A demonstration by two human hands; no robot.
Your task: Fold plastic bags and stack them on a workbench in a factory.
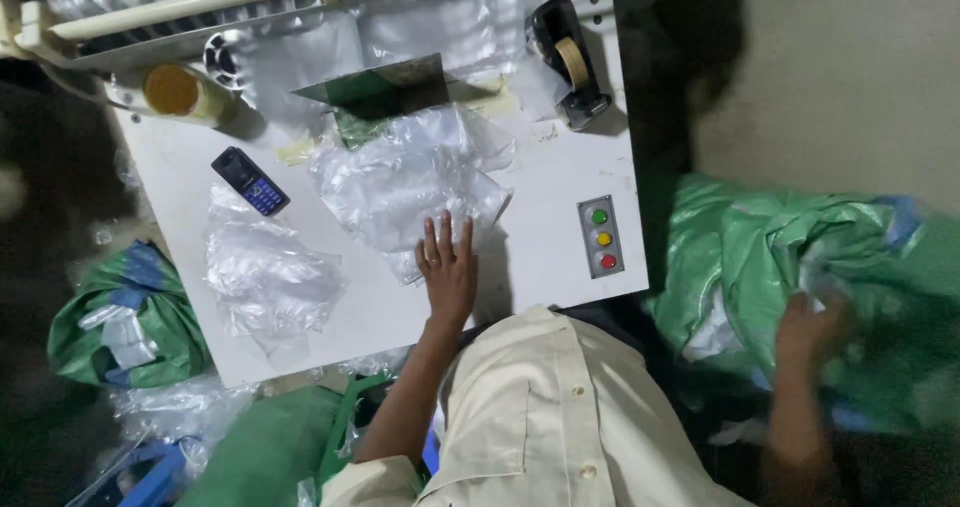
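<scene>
My left hand [447, 267] lies flat on the white table [545, 197], fingers spread, its fingertips on the near edge of a pile of clear plastic bags [405, 182]. My right hand [808, 329] is blurred and reaches into a large green woven sack [770, 252] to the right of the table; whether it grips anything is unclear. A second heap of clear plastic bags [265, 272] lies on the table's left part.
A small dark mobile phone [250, 181], a yellow tape roll [178, 92], a black tape dispenser [568, 57] and a green blade plate [375, 82] sit on the table. A three-button panel [601, 236] is at its right. Another green sack [125, 312] lies at the left.
</scene>
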